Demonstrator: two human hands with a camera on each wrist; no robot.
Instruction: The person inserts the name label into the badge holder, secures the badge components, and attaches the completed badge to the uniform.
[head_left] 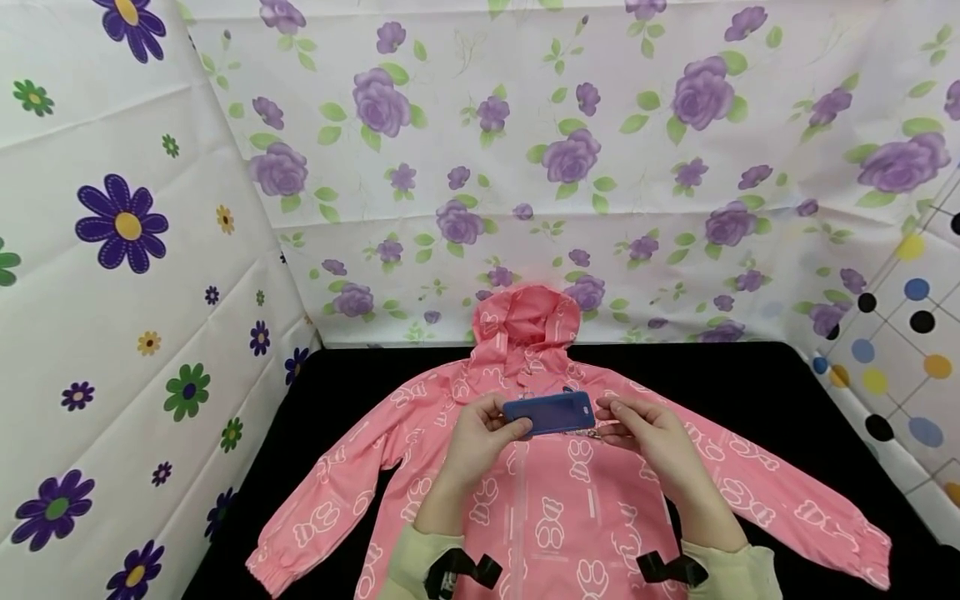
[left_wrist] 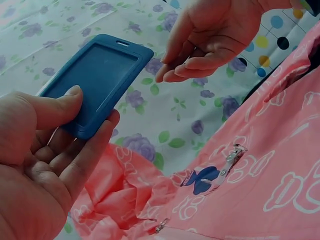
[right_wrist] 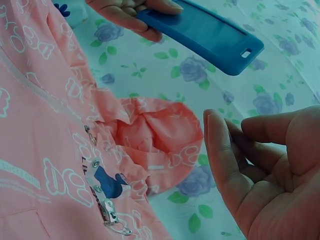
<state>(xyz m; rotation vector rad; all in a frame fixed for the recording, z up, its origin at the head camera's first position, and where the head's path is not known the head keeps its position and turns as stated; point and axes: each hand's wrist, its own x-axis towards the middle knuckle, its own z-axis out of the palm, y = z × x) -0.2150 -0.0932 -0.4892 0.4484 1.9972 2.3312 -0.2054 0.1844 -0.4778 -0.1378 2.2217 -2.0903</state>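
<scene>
My left hand (head_left: 480, 429) grips a blue badge holder (head_left: 551, 414) by one end, thumb on its clear front and fingers beneath. The slotted end of the holder points toward my right hand (head_left: 645, 429). That right hand is beside the holder, its fingers bent loosely with nothing between them, as the right wrist view shows. Below the hands a pink hooded jacket (head_left: 555, 500) with white bear outlines lies spread out. On its chest is a badge clip (left_wrist: 234, 156) with a metal end, a clear strap and a dark blue piece (left_wrist: 206, 179).
The jacket lies on a black table surface (head_left: 337, 379), its hood (head_left: 528, 312) toward the back and its sleeves spread to both sides. Flowered sheets (head_left: 480, 167) hang behind and at the left. A dotted sheet (head_left: 900, 367) stands at the right.
</scene>
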